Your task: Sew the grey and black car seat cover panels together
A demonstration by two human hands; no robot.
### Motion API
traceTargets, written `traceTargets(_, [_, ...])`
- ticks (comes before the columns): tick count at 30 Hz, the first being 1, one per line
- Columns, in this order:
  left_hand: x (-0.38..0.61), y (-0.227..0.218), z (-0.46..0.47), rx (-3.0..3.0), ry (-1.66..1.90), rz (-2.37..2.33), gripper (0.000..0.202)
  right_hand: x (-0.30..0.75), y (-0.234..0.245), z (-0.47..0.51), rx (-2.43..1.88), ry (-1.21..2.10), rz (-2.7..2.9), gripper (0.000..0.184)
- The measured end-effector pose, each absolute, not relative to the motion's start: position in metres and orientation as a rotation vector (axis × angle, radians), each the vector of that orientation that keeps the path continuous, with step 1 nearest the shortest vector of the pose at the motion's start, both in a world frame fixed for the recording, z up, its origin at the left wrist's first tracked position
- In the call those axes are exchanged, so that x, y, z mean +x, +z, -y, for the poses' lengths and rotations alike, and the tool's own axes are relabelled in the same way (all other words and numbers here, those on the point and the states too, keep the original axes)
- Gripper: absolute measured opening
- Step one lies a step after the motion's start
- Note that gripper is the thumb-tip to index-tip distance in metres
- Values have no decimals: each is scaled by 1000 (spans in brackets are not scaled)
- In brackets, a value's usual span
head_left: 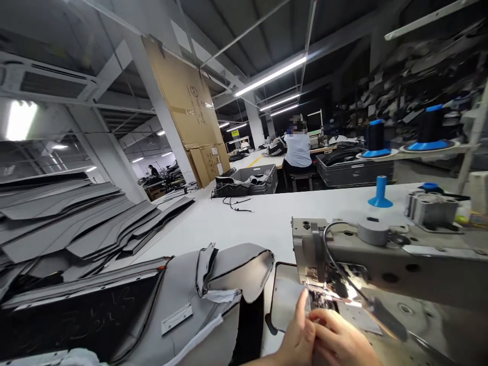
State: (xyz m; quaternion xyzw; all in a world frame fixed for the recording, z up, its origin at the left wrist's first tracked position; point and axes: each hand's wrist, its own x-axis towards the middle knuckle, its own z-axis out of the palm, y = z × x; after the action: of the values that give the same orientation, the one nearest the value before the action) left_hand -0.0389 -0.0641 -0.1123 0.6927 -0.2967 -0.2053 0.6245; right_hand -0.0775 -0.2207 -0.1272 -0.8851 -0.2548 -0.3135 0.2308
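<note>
Both my hands are together at the bottom centre, right under the needle area of a grey sewing machine point(385, 259). My left hand point(298, 335) has its fingers pressed together and its thumb raised toward the needle. My right hand point(337, 338) is curled beside it, fingers pinched against the left hand. What they pinch is hidden between them. A grey piece point(284, 302) lies flat just left of the needle. A bulky grey and black sewn cover point(183, 305) is piled to the left of my hands.
Stacks of grey cut panels point(76, 223) lie on the left of the white table point(267, 218). Black thread cones on blue bases point(376, 140) stand on a rack at right, a blue spool pin point(380, 193) below. Grey crates point(247, 183) sit behind; a person point(297, 150) works farther back.
</note>
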Motion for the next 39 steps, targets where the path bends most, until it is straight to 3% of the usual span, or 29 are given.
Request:
traceTargets(9, [-43, -106, 73, 1636, -538, 789, 98, -83, -124, 237, -2383, -847, 677, 15])
traceTargets(15, [-49, -108, 65, 1424, -722, 666, 105, -96, -121, 228, -2298, -505, 505, 15])
traceTargets(19, [-48, -112, 58, 1526, -646, 695, 75, -99, -123, 227, -2009, -179, 137, 18])
traceTargets(25, [-44, -110, 63, 1562, -492, 507, 34, -98, -130, 225, -1823, -159, 49, 28])
traceTargets(31, [-36, -100, 67, 1483, -477, 344, 28, -95, -127, 231, -1977, -214, -74, 27])
traceTargets(39, [-27, -98, 71, 1278, -614, 55, 28, -98, -124, 231, -2211, -327, 403, 17])
